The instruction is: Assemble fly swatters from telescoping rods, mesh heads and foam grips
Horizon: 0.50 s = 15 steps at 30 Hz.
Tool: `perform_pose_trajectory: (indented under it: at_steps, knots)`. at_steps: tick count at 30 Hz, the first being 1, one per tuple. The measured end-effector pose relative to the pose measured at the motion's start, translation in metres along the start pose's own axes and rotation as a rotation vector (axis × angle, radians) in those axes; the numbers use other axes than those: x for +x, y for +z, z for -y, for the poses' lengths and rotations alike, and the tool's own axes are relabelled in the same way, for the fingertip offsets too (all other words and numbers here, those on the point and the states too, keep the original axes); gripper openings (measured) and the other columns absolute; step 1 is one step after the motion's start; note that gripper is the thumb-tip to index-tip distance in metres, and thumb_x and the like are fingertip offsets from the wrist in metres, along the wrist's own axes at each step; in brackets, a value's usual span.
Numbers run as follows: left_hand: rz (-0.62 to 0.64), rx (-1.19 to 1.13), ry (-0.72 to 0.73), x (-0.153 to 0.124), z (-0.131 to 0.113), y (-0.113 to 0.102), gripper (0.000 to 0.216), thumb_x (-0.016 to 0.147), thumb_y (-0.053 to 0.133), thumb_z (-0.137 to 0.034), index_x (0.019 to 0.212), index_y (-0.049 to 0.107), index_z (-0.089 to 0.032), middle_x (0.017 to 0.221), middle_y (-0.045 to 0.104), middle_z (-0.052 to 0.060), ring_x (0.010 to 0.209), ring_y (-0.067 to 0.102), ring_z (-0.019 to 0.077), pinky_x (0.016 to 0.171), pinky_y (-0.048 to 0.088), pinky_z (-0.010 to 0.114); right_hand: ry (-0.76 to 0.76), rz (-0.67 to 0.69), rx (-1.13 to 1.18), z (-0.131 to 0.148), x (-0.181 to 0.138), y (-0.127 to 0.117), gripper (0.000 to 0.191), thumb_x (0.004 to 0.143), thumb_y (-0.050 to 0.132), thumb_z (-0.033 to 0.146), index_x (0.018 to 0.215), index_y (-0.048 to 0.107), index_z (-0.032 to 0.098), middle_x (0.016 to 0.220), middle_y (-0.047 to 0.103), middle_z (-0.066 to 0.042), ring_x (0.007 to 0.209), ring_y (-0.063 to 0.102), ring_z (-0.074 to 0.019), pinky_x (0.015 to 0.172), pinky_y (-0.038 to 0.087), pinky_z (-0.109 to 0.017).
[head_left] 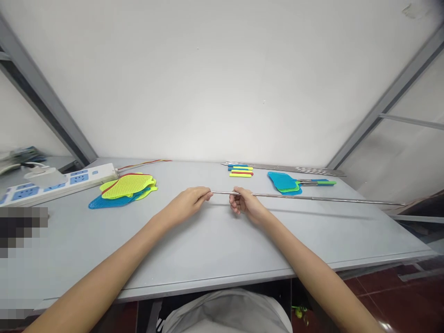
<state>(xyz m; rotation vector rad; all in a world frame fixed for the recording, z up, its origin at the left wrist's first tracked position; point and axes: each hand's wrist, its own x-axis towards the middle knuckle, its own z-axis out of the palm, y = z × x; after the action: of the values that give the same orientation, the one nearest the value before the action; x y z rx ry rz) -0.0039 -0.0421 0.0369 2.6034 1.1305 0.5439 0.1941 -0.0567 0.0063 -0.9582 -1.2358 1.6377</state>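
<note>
A long thin metal rod (312,198) stretches level above the grey table (215,249), from the middle out past the right edge. My left hand (189,202) is closed with its fingertips pinching the rod's left end. My right hand (243,203) is closed around the rod a little further right. Both forearms reach in from the bottom of the view.
A pile of yellow and blue swatter heads (123,190) lies at left. A white power strip (58,182) is behind it. Coloured handle grips (241,170), more metal rods (287,168) and finished blue and green swatters (287,183) sit at the back right.
</note>
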Motion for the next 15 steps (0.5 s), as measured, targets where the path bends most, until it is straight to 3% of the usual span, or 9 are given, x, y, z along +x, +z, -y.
perform_pose_trajectory:
  at_steps: [4,15]
  knots:
    - [-0.019,-0.029,-0.039,0.000,-0.002,-0.001,0.029,0.083,0.024,-0.038,0.073,0.044,-0.020,0.064,0.048,-0.002,0.058,0.043,0.0124,0.055,0.031,0.023,0.021,0.011,0.013,0.000,-0.001,0.001,0.038,0.076,0.037,0.044,0.059,0.052,0.013,0.049,0.044,0.001,0.040,0.043,-0.0070,0.039,0.031,-0.019]
    - [0.051,-0.275,-0.056,0.001,-0.001,0.017,0.032,0.083,0.023,-0.038,0.059,0.034,-0.019,0.055,0.036,-0.005,0.052,0.036,0.0096,0.052,0.030,0.022,0.013,0.022,-0.018,-0.007,0.002,-0.001,0.040,0.078,0.036,0.042,0.054,0.051,0.013,0.044,0.043,0.001,0.037,0.043,-0.0078,0.036,0.031,-0.019]
